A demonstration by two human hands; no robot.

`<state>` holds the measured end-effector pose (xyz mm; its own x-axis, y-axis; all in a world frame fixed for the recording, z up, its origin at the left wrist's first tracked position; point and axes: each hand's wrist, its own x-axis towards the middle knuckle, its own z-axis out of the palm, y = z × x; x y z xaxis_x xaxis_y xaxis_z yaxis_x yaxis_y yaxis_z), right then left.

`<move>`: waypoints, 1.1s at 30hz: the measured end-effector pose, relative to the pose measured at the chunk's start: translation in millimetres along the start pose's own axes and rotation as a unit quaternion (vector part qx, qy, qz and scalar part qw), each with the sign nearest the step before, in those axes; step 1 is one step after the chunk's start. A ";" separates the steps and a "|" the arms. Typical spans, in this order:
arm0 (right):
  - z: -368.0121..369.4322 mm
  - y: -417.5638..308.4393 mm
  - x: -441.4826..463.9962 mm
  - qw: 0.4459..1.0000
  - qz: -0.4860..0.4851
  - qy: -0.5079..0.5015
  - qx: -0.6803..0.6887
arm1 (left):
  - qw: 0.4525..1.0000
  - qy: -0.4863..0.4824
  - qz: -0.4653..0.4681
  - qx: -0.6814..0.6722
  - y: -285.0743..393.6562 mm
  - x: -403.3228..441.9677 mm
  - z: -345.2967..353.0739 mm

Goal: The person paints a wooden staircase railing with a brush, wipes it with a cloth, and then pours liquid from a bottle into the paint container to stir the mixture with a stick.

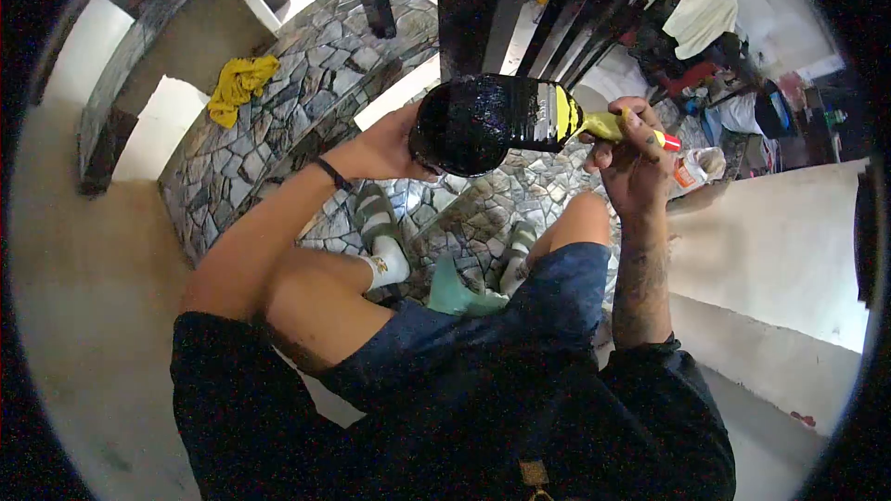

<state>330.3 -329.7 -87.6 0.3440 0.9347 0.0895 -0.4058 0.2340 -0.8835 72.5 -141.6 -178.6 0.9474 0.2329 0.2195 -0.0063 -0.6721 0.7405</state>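
Note:
My left hand (pixel 390 144) grips the side of a round container of black paint (pixel 453 144), held up in front of my knees. Its inside is coated in wet, glossy black. In my right hand (pixel 639 160) is a paintbrush (pixel 564 117) with a yellow handle and a red end, pinched between thumb and fingers. The brush lies level, its black-coated bristles at the container's right rim. Whether the bristle tips touch the paint I cannot tell. Dark smudges mark the fingers of my right hand.
Dark upright posts (pixel 473 9) stand just beyond the container. A yellow cloth (pixel 241 88) lies on the stone-patterned floor (pixel 325 60) at left. A pale green piece (pixel 459 292) sits between my legs. A white-and-orange bag (pixel 691 170) and a pale wall (pixel 770 250) are at right.

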 end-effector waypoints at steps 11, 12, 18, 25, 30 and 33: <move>5.4 -2.5 -2.3 0.999 0.018 0.037 -0.007 | 0.997 -0.015 -0.056 -0.054 5.5 7.6 -7.1; 5.0 -2.5 -2.2 0.998 0.016 0.042 -0.040 | 0.997 -0.011 -0.054 -0.062 8.4 8.4 -7.4; 16.2 -19.2 -0.4 0.971 -0.001 0.009 -0.241 | 0.948 -0.021 -0.127 -0.292 -4.7 11.8 3.7; 25.9 -54.0 22.7 0.891 -0.042 -0.091 -0.443 | 0.894 -0.049 -0.216 -0.388 -10.6 13.3 9.0; 43.1 -75.3 34.3 0.871 -0.075 -0.072 -0.481 | 0.930 -0.031 -0.192 -0.312 -1.5 14.5 4.1; 32.2 -81.1 48.5 0.860 -0.134 -0.069 -0.488 | 0.866 -0.022 -0.198 -0.459 -12.1 13.6 6.8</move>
<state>352.7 -294.7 3.2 0.1842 0.9205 0.3447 0.5999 0.1725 -0.7813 87.7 -135.1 -188.9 0.9443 0.2776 -0.1768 0.0894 0.3007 0.9495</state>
